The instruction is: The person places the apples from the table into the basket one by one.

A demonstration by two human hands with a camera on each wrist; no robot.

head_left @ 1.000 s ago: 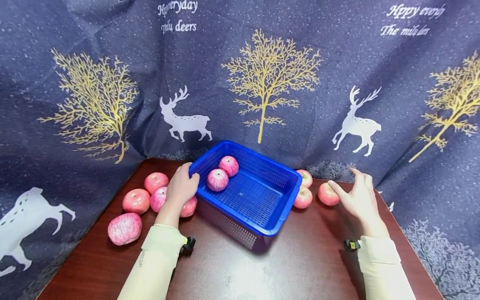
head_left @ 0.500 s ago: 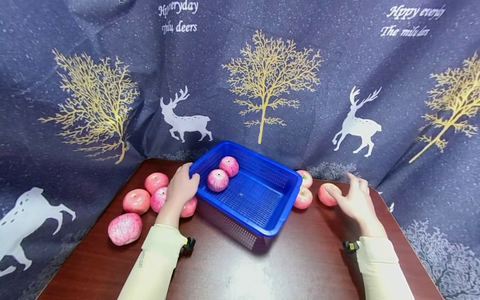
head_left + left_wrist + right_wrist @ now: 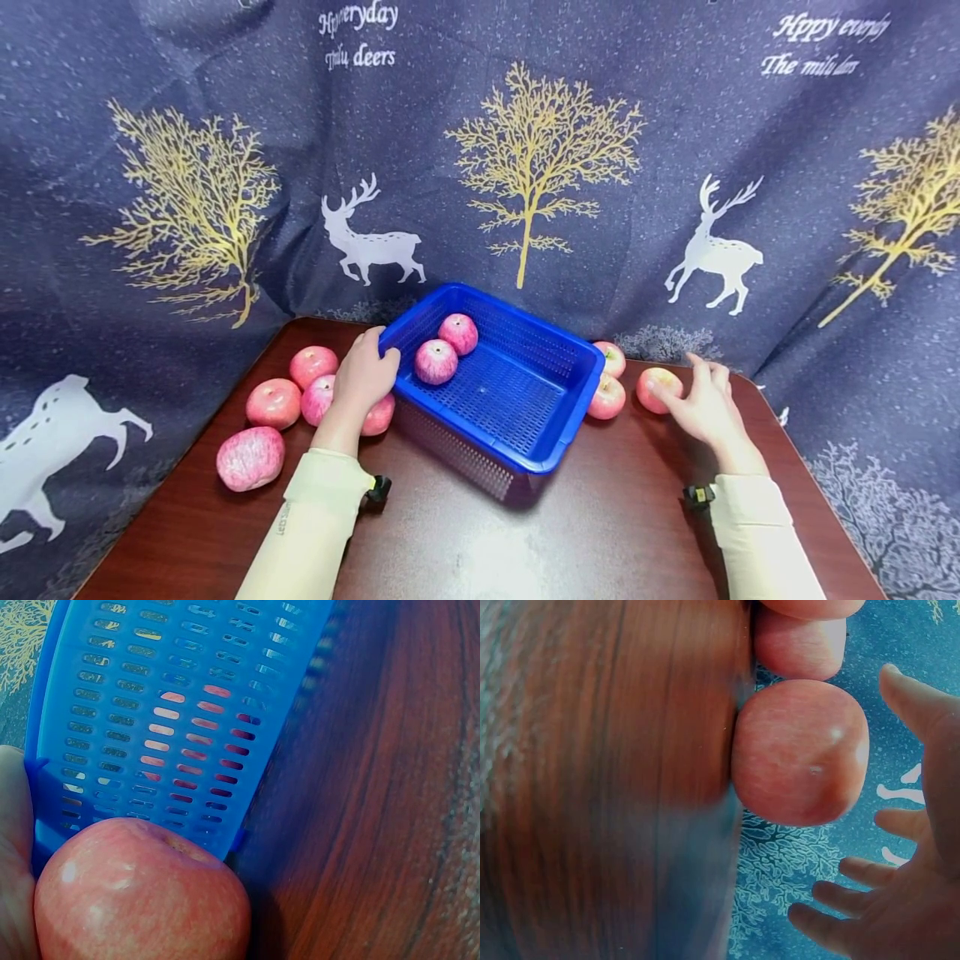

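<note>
A blue plastic basket [image 3: 517,408] with perforated walls holds two streaked red apples [image 3: 436,362]. My left hand [image 3: 365,371] grips its left rim, thumb over the edge and fingers mostly hidden. Just below that hand, a red apple [image 3: 142,892] lies beside the basket wall. Over on the right, my right hand [image 3: 708,404] hovers with thumb and fingers spread around the near side of a lone pink apple [image 3: 658,390]. The right wrist view shows a gap between this hand [image 3: 907,877] and the apple [image 3: 801,754].
Several more apples [image 3: 273,403] lie left of the basket on the dark brown table [image 3: 600,517]. Two apples [image 3: 606,396] stand against its right side, partly hidden by the rim. A dark blue cloth [image 3: 480,167] with deer and trees hangs behind the table.
My right hand has moved slightly left and down, bringing its thumb in front of the lone apple. My left hand, the basket and the apples stay where they were.
</note>
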